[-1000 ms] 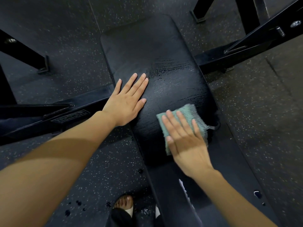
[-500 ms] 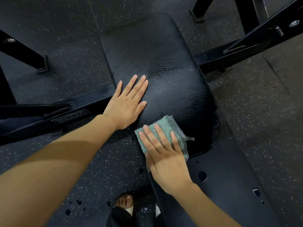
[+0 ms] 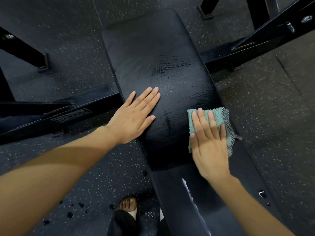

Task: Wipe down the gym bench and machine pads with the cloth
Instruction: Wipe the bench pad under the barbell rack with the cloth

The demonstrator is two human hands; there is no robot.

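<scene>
Left hand [image 3: 134,114]: flat on the pad [image 3: 153,48], fingers straight, holding nothing.
Right hand [image 3: 209,147]: flat, fingers straight, pressing the cloth [image 3: 219,114] onto the pad's near right edge.
Cloth: teal, half covered by that hand.
Pad: black, streaked wet.
Frame [image 3: 68,114]: bars cut off at the picture's edges.

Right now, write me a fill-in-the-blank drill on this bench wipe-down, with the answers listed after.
1. The right hand presses a teal woven cloth flat against the black padded bench, near its ____ edge.
2. The left hand rests flat on the pad, holding ____.
3. Wet streaks shine on the pad ____ the two hands.
Missing words: right; nothing; between.
</scene>
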